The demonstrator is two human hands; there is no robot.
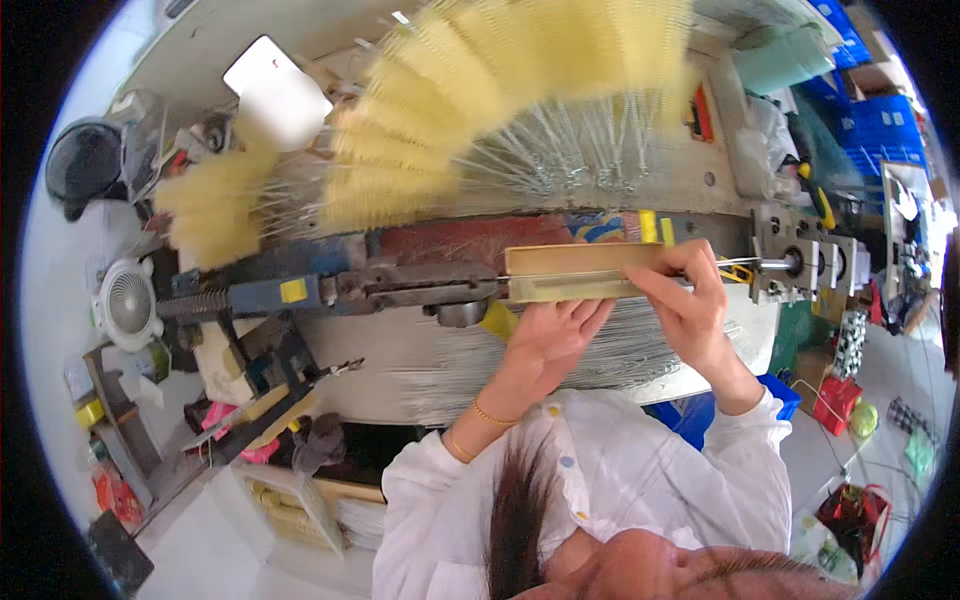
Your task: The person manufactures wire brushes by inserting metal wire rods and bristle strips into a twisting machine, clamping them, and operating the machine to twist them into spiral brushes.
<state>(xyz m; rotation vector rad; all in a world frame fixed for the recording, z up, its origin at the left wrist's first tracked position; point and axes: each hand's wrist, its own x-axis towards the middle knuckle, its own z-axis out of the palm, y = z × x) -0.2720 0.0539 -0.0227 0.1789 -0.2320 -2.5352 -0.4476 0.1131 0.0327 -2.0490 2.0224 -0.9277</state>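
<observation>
A long, narrow strip of yellow bristles (575,290) lies in a shallow tan trough (580,258), with a thin wire running along it. My left hand (555,340) rests at the trough's near edge, its fingers stretched out side by side with their tips against the bristles; the thumb is hard to make out. At the right end, thumb and forefinger of my right hand (690,300) pinch together over the bristles. A metal clamp arm (420,285) meets the wire on the left. On the right, the wire leads to a metal spindle (775,264).
Behind the trough fans a large pile of yellow wire-handled brushes (430,90). Loose straight wires (450,360) cover the near bench. A white phone-like slab (278,95) stands at the back left, a small white fan (130,300) at far left. Blue crates (885,130) are stacked at the right.
</observation>
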